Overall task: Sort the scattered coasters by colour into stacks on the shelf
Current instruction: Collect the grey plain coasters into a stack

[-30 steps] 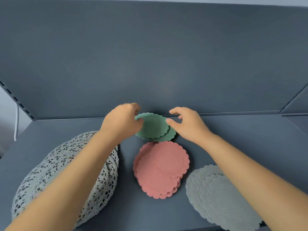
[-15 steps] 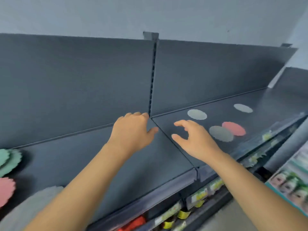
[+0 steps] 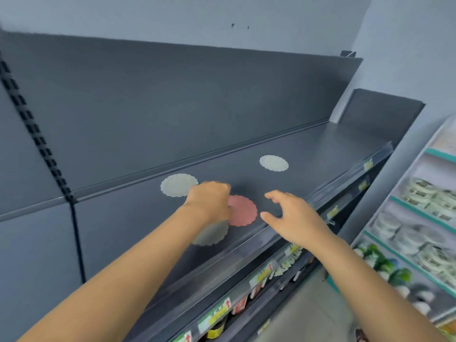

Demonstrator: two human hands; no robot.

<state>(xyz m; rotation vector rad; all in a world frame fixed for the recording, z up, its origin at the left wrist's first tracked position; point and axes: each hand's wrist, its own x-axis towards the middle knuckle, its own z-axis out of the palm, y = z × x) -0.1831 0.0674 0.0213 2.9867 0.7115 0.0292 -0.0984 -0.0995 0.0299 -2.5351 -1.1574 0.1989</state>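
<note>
On the dark grey shelf (image 3: 308, 149) lie scattered scalloped coasters. A pink coaster (image 3: 243, 211) sits near the front edge. A grey coaster (image 3: 212, 234) lies just left of it, partly under my left wrist. A pale coaster (image 3: 178, 185) rests farther back on the left, and another pale coaster (image 3: 274, 163) lies to the right. My left hand (image 3: 209, 202) hovers at the pink coaster's left edge, fingers bent down and holding nothing. My right hand (image 3: 292, 217) is spread open just right of the pink coaster.
A clear price-tag rail (image 3: 283, 233) runs along the shelf's front edge. A slotted upright (image 3: 37, 134) splits the back panel at left. Lower shelves hold jars and labels (image 3: 222, 314). Another rack with packaged goods (image 3: 419, 218) stands at right.
The view has swung right, away from the sorted green, pink and grey stacks. Both hands left the green stack and have reached over to the scattered coasters around the pink one.
</note>
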